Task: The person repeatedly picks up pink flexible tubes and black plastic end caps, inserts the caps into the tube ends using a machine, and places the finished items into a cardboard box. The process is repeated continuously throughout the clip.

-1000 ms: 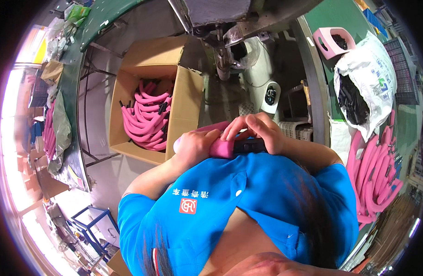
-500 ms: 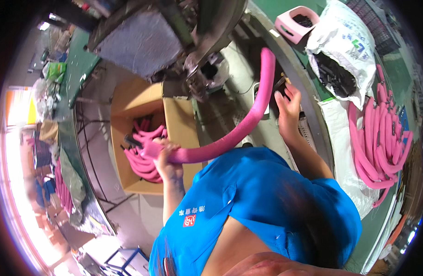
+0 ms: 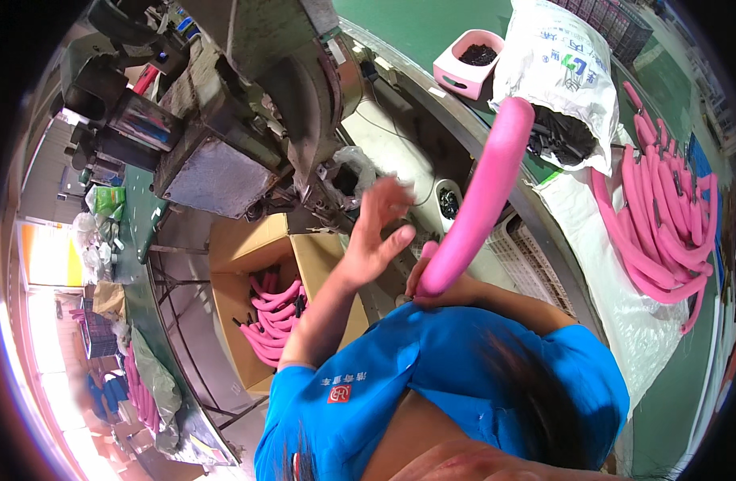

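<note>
A thick, curved pink foam tube [image 3: 484, 196] slants up to the right in front of my chest. Its lower end rests against my right hand [image 3: 425, 276], whose fingers are wrapped round it and partly hidden behind it. To the left of the tube, my left hand [image 3: 377, 232] is raised and holds nothing. Its fingers are apart and somewhat blurred. Beneath the left forearm stands a cardboard box [image 3: 316, 252] with several pink tubes [image 3: 272, 321] inside, some with black ends.
A grimy metal machine [image 3: 223, 172] stands ahead on the left. Along the right, a green table bears a pink bin [image 3: 452, 68] of black parts, a white sack [image 3: 556, 60] spilling black pieces, and a pile of pink tubes [image 3: 656, 224]. A white basket [image 3: 536, 260] sits under its edge.
My left hand has let go of the tube's end and risen toward the middle. The right hand has come down to the tube's lower end. The tube now stands steeper, farther right.
</note>
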A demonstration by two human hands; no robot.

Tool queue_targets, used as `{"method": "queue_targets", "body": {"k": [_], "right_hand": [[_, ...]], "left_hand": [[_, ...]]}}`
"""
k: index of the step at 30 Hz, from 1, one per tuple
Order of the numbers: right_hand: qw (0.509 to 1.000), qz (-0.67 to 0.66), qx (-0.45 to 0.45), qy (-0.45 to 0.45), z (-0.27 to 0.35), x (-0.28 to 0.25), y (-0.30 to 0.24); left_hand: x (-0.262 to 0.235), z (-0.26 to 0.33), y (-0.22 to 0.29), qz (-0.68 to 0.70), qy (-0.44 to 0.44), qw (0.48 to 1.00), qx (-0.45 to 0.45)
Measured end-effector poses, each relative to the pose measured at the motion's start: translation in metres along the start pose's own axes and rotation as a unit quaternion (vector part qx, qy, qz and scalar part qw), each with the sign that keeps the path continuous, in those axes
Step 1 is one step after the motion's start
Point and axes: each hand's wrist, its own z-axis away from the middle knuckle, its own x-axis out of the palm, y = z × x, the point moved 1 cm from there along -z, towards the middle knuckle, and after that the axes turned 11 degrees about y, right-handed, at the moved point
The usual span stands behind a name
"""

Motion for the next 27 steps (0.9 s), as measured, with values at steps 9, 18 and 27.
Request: {"method": "queue_targets", "body": {"k": [9,18,27], "right_hand": [[0.982,0.184,0.003,-0.042,0.000,0.010,0.007],[0.999,0.002,0.042,-0.023,-0.003,0.022,0.028],[0.944,-0.264,0.195,0.042,0.014,0.027,0.084]], "left_hand": [[0.045,-0.063,0.090,-0.024,-0.067,0.997,0.020],[0.046,-0.047,0.103,-0.068,-0.016,0.997,0.025],[0.044,0.014,0.084,-0.232,0.012,0.963,0.140]]}}
